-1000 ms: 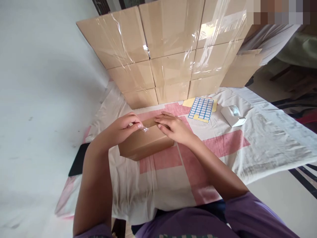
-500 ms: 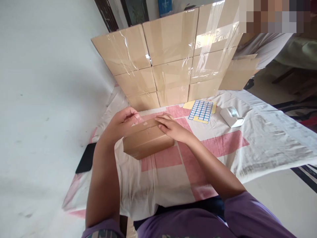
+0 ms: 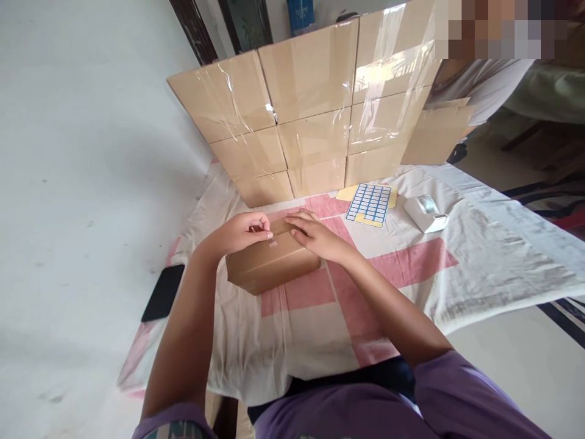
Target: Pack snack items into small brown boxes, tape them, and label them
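Observation:
A closed brown cardboard box (image 3: 278, 265) lies on the cloth in front of me. Over its top, near the middle seam, my left hand (image 3: 249, 233) is closed in a pinch, thumb against fingertips; whatever is between them is too small to make out. Just below those fingertips a small light patch, like a bit of clear tape (image 3: 273, 244), shows on the box. My right hand (image 3: 315, 235) rests open on the right part of the top, fingers stretched out over it.
Stacked taped cardboard boxes (image 3: 315, 137) form a wall behind. Label sheets (image 3: 371, 204) and a white tape dispenser (image 3: 426, 213) lie to the right, a black phone (image 3: 163, 294) at the left edge of the cloth (image 3: 311, 347). Another person (image 3: 493, 88) is beyond the stack.
My left hand has come down and right onto the seam, its fingers drawn into a pinch. My right hand and the box have stayed about where they were.

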The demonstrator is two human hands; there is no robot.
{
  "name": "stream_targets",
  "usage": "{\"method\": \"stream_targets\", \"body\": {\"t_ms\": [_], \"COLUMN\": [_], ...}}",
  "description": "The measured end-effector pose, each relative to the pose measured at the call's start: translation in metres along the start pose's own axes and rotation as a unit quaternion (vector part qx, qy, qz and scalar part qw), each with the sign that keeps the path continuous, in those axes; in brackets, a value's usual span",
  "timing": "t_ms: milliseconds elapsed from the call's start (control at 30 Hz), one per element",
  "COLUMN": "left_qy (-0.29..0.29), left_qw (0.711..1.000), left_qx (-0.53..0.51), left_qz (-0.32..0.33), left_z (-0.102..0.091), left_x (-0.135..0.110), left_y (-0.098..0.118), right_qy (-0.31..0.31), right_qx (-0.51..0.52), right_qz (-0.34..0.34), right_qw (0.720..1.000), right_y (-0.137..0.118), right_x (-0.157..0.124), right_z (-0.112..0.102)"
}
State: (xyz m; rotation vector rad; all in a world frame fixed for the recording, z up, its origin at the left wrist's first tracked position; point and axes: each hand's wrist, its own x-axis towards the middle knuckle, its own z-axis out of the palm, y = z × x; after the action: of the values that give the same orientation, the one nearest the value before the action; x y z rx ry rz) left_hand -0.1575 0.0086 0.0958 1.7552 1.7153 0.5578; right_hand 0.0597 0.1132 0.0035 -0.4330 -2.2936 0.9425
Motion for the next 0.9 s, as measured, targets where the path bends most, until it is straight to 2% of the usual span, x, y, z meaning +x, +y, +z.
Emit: {"method": "stream_targets", "body": {"t_ms": [333, 633, 767, 900], "left_qy": [-0.016, 0.019, 0.049, 0.036], "left_qw": [1.0, 0.999, 0.997, 0.998], "left_qx": [-0.008, 0.037, 0.043, 0.014], "left_qz": [0.014, -0.014, -0.036, -0.04], "left_z": [0.007, 0.008, 0.007, 0.008], "left_x": [0.007, 0.005, 0.005, 0.007], "left_y": [-0.005, -0.005, -0.016, -0.027], "right_qy": [0.004, 0.005, 0.007, 0.001], "right_qx": [0.0, -0.005, -0.006, -0.006], "right_qz": [-0.01, -0.022, -0.02, -0.015], "right_qw": [1.0, 1.0, 1.0, 1.0], "right_y": [0.001, 0.003, 0.004, 0.002], "right_x": [-0.001, 0.0, 0.0, 0.0], "right_z": [0.001, 0.002, 0.002, 0.001]}}
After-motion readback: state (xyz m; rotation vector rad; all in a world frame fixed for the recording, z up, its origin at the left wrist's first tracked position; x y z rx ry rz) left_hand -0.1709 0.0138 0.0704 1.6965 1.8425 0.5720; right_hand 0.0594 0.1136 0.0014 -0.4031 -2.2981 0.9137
